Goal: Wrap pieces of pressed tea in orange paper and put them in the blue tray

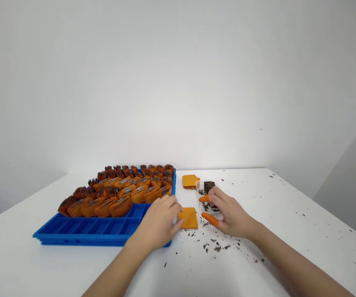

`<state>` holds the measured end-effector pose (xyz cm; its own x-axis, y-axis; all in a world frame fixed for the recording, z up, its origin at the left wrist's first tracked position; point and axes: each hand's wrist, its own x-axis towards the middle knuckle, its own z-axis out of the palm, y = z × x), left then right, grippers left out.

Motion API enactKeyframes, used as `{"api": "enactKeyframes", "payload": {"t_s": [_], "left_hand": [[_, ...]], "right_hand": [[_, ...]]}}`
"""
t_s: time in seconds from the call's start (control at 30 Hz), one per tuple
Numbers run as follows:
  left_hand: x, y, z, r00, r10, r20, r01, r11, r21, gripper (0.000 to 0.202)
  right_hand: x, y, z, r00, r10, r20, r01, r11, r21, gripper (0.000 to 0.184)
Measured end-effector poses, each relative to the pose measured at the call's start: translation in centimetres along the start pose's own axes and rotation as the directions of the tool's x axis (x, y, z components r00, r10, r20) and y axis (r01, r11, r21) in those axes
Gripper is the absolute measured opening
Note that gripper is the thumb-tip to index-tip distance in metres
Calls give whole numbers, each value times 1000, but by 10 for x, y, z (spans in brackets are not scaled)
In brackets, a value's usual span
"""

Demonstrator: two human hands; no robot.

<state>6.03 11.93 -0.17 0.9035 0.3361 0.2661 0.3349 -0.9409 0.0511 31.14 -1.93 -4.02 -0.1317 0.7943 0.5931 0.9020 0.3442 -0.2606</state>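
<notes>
A blue slotted tray lies at the left of a white table, most slots filled with several orange pieces wound in dark stripes. My left hand rests at the tray's right edge, fingers curled onto a flat orange card. My right hand, with orange finger cots on thumb and forefinger, pinches at a clear strip with dark bits lying on the table. A dark block sits just beyond the fingers.
A small stack of orange cards lies behind the hands, beside the tray's far right corner. Dark crumbs are scattered over the right half of the table. A plain white wall stands behind.
</notes>
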Motion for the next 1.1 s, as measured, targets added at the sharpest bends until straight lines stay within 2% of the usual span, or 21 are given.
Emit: {"api": "enactKeyframes", "payload": {"t_s": [0.07,0.13,0.33,0.4,0.53,0.63,0.7,0.77,0.87,1.0,1.1], "left_hand": [[16,13,12,991,89,97,-91,996,18,22],[28,17,23,981,124,152,-127,992,10,29],[36,7,44,967,177,183,-177,984,-16,15],[34,6,47,966,185,183,-184,983,-19,22],[30,6,48,970,180,166,-178,984,-24,34],[27,2,48,970,213,115,-199,973,-119,35],[26,-2,47,973,224,60,-212,963,-166,33],[24,-5,43,980,198,22,-193,970,-146,25],[21,-7,36,989,143,47,-136,982,-127,21],[18,-7,31,985,159,73,-148,980,-133,20],[20,-9,33,979,200,-26,-202,974,-103,26]], "right_hand": [[0,1,0,1000,4,14,-4,1000,-5,26],[0,1,-1,1000,8,27,-8,1000,-8,24],[1,0,-2,1000,-4,25,5,1000,-15,23],[2,0,-1,1000,-10,20,10,1000,-13,25],[2,-1,0,1000,-4,25,4,1000,-2,20],[2,-2,0,999,-19,49,19,1000,7,18],[2,-3,-1,998,-29,49,28,1000,4,21],[2,-2,-3,999,-20,36,20,1000,-3,27],[2,1,-7,999,-17,31,16,999,36,40],[3,5,-11,996,-64,58,54,986,161,40],[3,5,-11,998,24,62,-31,993,113,31]]}}
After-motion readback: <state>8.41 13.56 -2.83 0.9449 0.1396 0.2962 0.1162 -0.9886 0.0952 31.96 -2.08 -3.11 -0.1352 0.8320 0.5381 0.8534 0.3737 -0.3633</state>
